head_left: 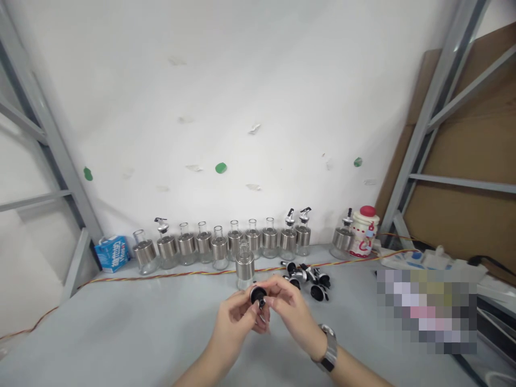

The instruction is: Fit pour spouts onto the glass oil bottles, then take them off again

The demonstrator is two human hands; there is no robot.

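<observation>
A black and silver pour spout [258,295] is held between my two hands, its black underside turned toward me. My left hand [237,314] grips it from the left, thumb at the black stem. From the right, my right hand [292,306], wearing a metal watch, closes thumb and fingers on the same spout. Just beyond my hands stands a glass bottle [245,264] with a steel sleeve and an uncapped neck. To the right of my hands lies a loose pile of similar pour spouts [308,275].
A row of steel-sleeved bottles [220,246] lines the wall, a few with spouts fitted. A blue carton [113,253] is at the left end, a red-lidded jar [364,231] at the right. A twisted wire [181,274] crosses the table. A power strip [427,259] lies at right.
</observation>
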